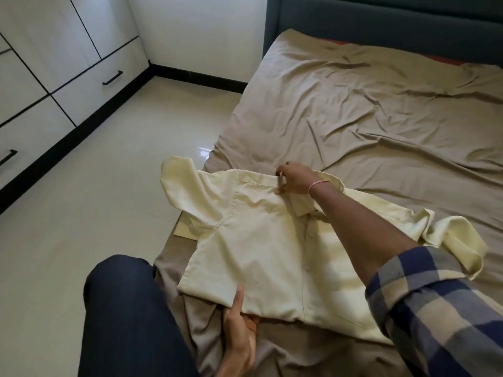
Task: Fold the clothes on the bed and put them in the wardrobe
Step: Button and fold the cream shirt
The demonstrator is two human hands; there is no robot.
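Observation:
A pale yellow short-sleeved shirt [261, 240] lies front up on the near corner of the bed [367, 110], buttoned, collar pointing away from me. My right hand [295, 178] reaches across it and pinches the fabric at the shoulder seam beside the collar. My left hand [241, 330] grips the bottom hem, thumb on top and fingers tucked under the cloth. One sleeve hangs past the bed's left edge, the other lies crumpled at the right.
The bed's brown sheet is wrinkled. A white wardrobe [54, 63] with black handles lines the left wall, doors and drawers closed. Glossy tiled floor [95, 200] lies between it and the bed. My knee [125, 308] in dark trousers rests by the bed's corner.

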